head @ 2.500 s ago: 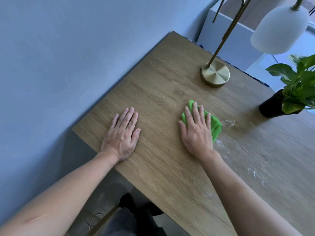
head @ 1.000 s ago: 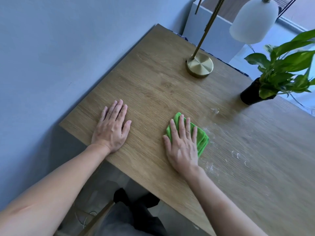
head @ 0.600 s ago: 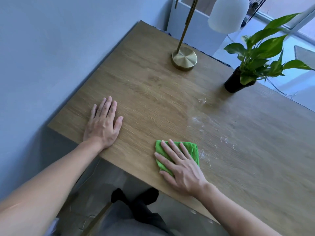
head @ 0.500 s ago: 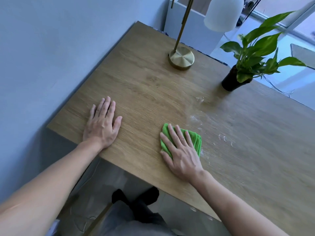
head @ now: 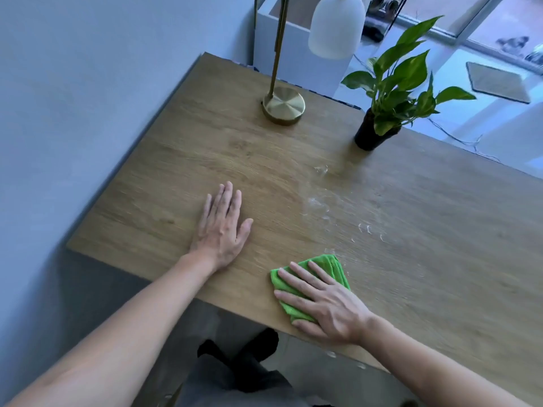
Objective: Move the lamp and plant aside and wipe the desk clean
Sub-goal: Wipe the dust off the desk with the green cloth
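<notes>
My right hand (head: 324, 305) lies flat with spread fingers on a folded green cloth (head: 326, 267), pressing it onto the wooden desk (head: 205, 148) close to the near edge. My left hand (head: 221, 224) rests palm down on the bare wood to the left, holding nothing. White smears and droplets (head: 320, 205) streak the surface beyond the cloth. A lamp with a round brass base (head: 283, 104), a thin brass stem and a white shade (head: 333, 26) stands at the far edge. A leafy green plant in a black pot (head: 370, 136) stands to its right.
A blue-grey wall (head: 88, 83) runs along the desk's left side. A white cabinet (head: 296, 45) stands behind the desk. A cable and a mat (head: 499, 82) lie on the floor beyond the far right. My legs and a chair part show under the near edge.
My right hand has dragged the cloth back toward the near edge and a little right. The view has swung right, so lamp and plant sit more central. My left hand stays planted.
</notes>
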